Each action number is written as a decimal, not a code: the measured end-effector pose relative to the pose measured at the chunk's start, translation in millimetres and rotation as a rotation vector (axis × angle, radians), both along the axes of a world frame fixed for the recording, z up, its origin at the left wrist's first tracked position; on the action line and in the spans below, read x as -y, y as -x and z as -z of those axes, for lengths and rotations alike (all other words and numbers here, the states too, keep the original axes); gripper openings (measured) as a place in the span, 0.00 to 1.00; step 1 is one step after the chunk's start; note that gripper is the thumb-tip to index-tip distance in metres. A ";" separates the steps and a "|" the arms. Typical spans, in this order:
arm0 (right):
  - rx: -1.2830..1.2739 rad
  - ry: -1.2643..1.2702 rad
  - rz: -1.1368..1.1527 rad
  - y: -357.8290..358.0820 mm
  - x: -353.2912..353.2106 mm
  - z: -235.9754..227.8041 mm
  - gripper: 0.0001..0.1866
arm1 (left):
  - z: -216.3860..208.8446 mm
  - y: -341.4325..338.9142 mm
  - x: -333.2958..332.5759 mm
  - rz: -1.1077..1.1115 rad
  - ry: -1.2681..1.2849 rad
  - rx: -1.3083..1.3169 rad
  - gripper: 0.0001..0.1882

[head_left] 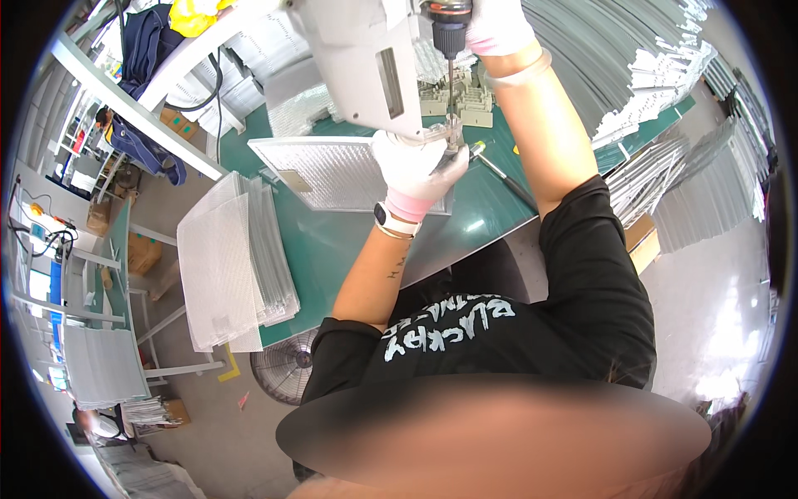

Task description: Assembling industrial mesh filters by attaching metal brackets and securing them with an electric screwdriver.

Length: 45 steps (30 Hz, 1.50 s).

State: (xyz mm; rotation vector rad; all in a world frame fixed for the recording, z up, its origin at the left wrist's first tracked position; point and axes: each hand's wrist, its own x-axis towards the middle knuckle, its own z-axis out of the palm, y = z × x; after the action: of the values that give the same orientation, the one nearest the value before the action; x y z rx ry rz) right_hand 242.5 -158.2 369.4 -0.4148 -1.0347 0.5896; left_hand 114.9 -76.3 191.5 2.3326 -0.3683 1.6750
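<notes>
My left hand [416,170], in a white glove with a pink cuff, pinches a small clear plastic piece [446,133] against the lower corner of a grey housing panel [366,58]. My right hand [496,25], also gloved, grips a power screwdriver [450,29] whose bit points straight down onto that piece. A flat metal mesh filter panel [332,170] lies on the green table [332,241] just left of my left hand.
A stack of mesh filter panels [233,266] overhangs the table's left end. Beige plastic parts [465,100] sit behind the screwdriver. A hand screwdriver [503,175] lies to the right. Bundles of metal strips [665,108] fill the right side; a floor fan [287,370] stands below.
</notes>
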 end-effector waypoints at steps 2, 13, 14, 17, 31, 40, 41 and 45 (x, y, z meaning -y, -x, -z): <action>0.208 -0.044 0.036 19.7 -5.2 0.1 0.08 | 6.8 -1.7 -0.6 0.017 0.026 0.011 0.14; 0.163 -0.043 -0.385 4.0 -39.4 46.6 0.22 | 5.6 1.6 -3.1 0.091 -0.108 -0.031 0.16; 0.050 -0.020 -0.207 22.8 -39.3 45.9 0.22 | 9.6 2.2 -4.9 0.083 -0.108 -0.033 0.16; -0.070 -0.002 -0.146 24.8 -39.3 50.1 0.22 | 18.5 1.8 -5.0 0.094 0.107 -0.136 0.16; -0.349 0.104 0.180 12.3 -30.4 81.2 0.09 | 15.2 17.3 2.2 0.104 0.135 -0.166 0.13; -0.334 -0.060 0.246 45.7 6.9 0.4 0.05 | 17.7 123.1 1.5 0.094 -0.013 -0.281 0.18; -0.162 -0.086 0.078 43.7 18.0 -0.8 0.05 | 30.6 146.8 3.6 0.111 -0.068 -0.304 0.18; -0.139 0.127 0.002 61.6 21.5 9.2 0.07 | 127.1 246.1 -20.6 0.249 -0.242 -0.876 0.11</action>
State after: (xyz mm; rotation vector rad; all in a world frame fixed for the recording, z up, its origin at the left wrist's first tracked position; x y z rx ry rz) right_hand 180.8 -179.7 360.2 -0.4793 -0.8665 0.6748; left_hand -131.2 -55.7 64.3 2.7582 -0.6462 0.4184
